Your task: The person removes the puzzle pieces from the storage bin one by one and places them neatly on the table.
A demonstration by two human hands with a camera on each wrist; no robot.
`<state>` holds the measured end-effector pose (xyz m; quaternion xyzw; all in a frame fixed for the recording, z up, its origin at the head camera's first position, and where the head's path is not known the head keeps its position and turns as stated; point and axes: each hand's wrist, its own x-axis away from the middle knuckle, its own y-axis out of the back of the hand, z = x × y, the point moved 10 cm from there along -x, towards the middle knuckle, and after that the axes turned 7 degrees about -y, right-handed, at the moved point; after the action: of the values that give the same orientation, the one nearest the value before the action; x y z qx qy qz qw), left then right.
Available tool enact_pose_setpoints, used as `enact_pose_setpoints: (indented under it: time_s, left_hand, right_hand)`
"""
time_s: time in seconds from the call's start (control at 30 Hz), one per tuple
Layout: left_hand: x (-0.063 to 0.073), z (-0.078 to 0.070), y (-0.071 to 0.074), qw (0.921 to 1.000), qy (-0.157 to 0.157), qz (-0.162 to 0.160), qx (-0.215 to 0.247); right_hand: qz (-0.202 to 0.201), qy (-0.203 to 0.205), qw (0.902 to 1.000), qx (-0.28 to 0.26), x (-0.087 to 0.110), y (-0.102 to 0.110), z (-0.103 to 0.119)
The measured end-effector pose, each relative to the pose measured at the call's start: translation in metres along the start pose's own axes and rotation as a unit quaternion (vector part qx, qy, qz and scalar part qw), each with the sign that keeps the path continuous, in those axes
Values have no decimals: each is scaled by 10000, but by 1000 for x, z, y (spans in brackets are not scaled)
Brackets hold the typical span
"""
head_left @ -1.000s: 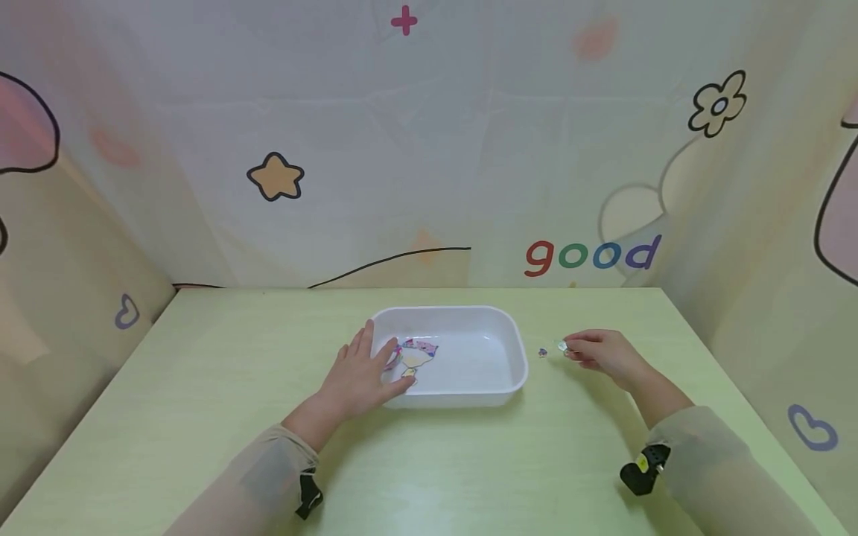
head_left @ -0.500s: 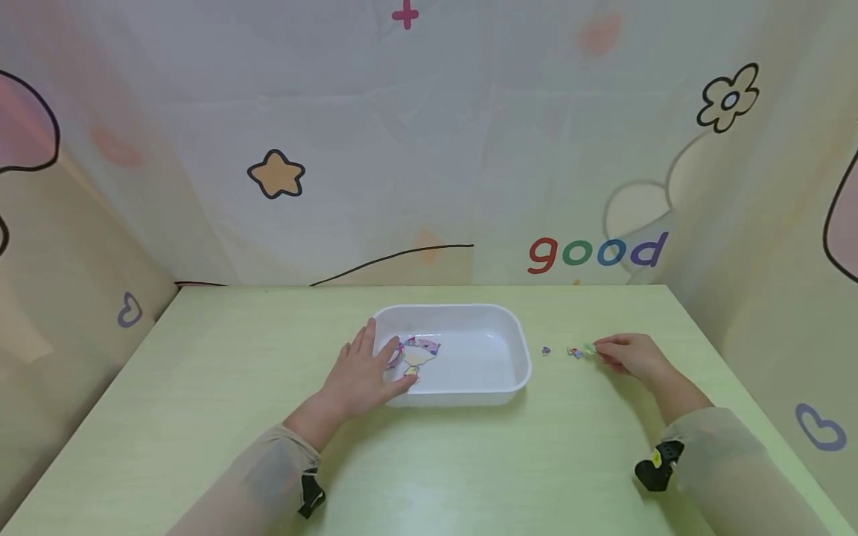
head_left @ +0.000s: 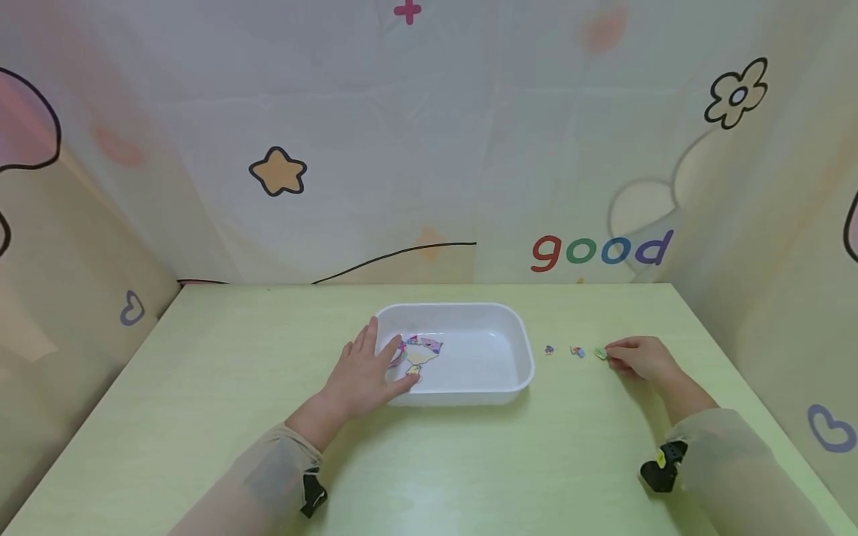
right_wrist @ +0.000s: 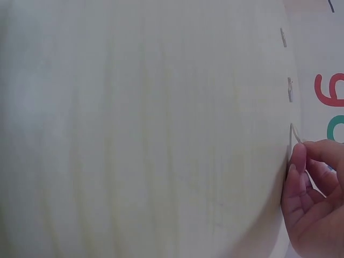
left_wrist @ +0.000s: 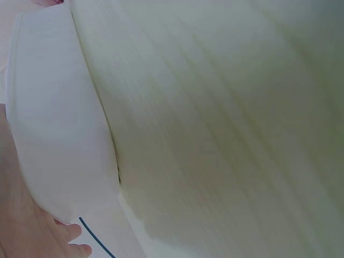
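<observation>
My left hand (head_left: 362,376) rests over the left end of a white plastic tray (head_left: 462,398), fingers straight and spread, thumb across the near rim. Inside lie flat, colourful paper-like cutouts (head_left: 422,353), partly hidden by the fingers. To the right of the tray, my right hand (head_left: 643,359) pinches a small flat green piece (head_left: 600,353) between thumb and index fingertip, low at the table. In the right wrist view this piece (right_wrist: 294,133) looks thin and bent, with one edge right at the tabletop. The left wrist view shows the hand (left_wrist: 27,204) against the tray's outer wall (left_wrist: 59,118).
Two small flat pieces lie in a row between tray and right hand: a purplish one (head_left: 549,350) and a multicoloured one (head_left: 577,352). The pale wooden table (head_left: 429,469) reaches back to a printed cloth (head_left: 375,149), which also hangs along both sides.
My right hand has moved right. The multicoloured piece now lies beside the purplish one, and the green piece in my fingers is lower and further right. The left hand stays on the tray.
</observation>
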<state>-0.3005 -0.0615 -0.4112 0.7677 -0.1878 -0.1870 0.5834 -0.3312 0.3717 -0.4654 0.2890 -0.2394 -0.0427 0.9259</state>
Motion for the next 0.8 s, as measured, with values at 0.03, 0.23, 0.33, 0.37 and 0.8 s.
enact_pose_setpoints:
  time_s: [0.03, 0.23, 0.33, 0.37, 0.8]
  left_hand:
    - [0, 0, 1, 10000, -8, -18, 8]
    - [0, 0, 1, 10000, 11, -1, 39]
    - [0, 0, 0, 10000, 34, 13, 33]
    - [-1, 0, 0, 10000, 33, 13, 31]
    - [-2, 3, -4, 9999, 95, 13, 48]
  right_hand:
    - [-32, -21, 10000, 25, 0, 0, 0]
    - [-146, 1, 9997, 211, -2, 0, 1]
    - [-203, 135, 9990, 372, 0, 0, 5]
    - [-239, 171, 9986, 443, 1, 0, 5]
    - [-351, 1009, 9928, 543, 21, -19, 47]
